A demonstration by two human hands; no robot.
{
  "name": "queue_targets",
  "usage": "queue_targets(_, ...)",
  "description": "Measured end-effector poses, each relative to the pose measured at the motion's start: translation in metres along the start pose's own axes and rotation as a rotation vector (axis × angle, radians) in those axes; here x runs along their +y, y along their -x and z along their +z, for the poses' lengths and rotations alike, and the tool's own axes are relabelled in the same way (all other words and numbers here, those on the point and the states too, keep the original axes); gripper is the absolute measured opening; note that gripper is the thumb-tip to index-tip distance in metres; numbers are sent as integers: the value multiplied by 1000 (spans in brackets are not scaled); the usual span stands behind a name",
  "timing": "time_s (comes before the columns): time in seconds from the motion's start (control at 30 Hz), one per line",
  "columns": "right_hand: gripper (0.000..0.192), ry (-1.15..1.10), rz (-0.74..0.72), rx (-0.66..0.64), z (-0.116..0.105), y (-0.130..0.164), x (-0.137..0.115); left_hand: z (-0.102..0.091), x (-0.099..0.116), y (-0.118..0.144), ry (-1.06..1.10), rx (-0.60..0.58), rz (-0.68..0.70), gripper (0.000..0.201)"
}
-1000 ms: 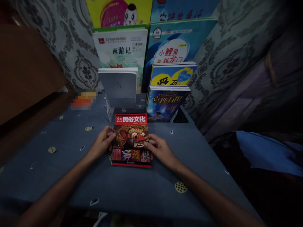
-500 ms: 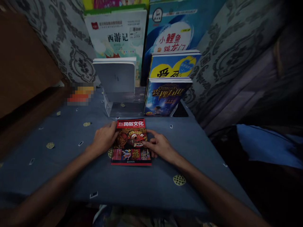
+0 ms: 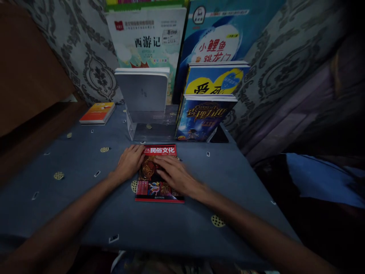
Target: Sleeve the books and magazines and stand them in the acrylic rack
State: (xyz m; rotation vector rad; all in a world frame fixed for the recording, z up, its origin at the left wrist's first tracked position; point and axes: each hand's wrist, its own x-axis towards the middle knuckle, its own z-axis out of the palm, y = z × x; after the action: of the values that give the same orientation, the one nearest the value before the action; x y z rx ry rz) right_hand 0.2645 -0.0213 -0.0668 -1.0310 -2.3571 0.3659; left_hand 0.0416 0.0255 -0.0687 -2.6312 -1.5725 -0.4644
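lying flat on the blue tablecloth [image 3: 85, 198], the red magazine [image 3: 159, 188] sits under both hands: right hand [image 3: 173, 175] spread open across its cover, left hand [image 3: 129, 163] loosely curled against its left edge.

The red magazine [image 3: 158, 173] on the tabletop reads 民俗文化 across its top. Behind it, the white book [image 3: 146, 42] reads 西游记, and the blue book [image 3: 216, 38] beside it reads 小鲤鱼跳龙门.

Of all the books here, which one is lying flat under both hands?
The red-covered magazine at the front of the table; the left hand and right hand rest on it. The others stand in the rack.
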Motion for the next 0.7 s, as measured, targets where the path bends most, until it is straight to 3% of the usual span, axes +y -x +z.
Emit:
queue_targets(0.13,52,23,-16,-161,17,-28,-4,3,-4,0,49,25,34,25)
queue_targets(0.33,66,53,28,-180,33,-43,6,3,-5,0,52,21,43,24)
queue_targets(0.7,65,65,174,-112,5,-12,38,4,-4,0,-7,21,34,28)
